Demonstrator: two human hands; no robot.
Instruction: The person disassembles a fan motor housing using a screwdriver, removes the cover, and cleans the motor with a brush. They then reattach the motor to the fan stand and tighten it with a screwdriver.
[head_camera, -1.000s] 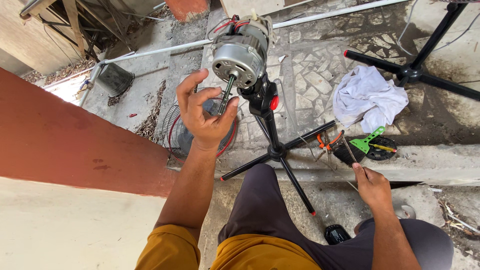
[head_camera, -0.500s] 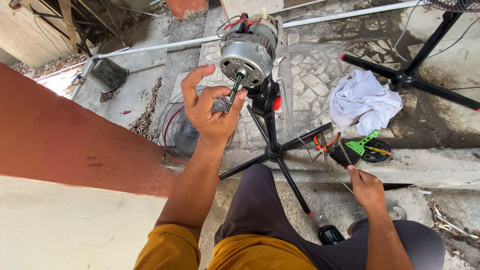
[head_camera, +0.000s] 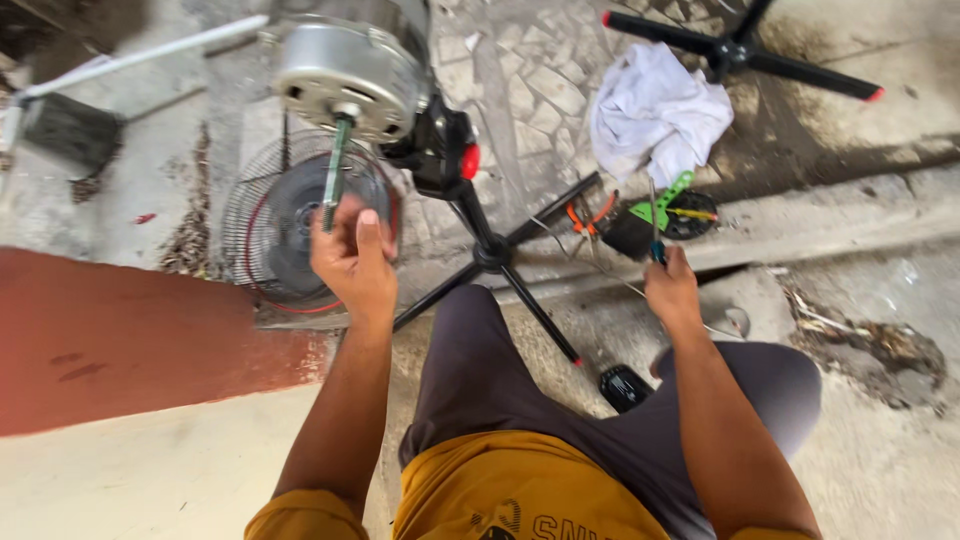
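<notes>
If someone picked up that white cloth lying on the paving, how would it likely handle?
The white cloth lies crumpled in soft folds on the stone paving, so it would probably sag and drape rather than keep its shape. It looks thin, so likely light for its size. Nothing appears to rest on it, so it should lift freely, and it would not roll.

Soft, even daylight with faint shadows, slight motion blur throughout, and wide-angle stretching toward the edges.
</notes>
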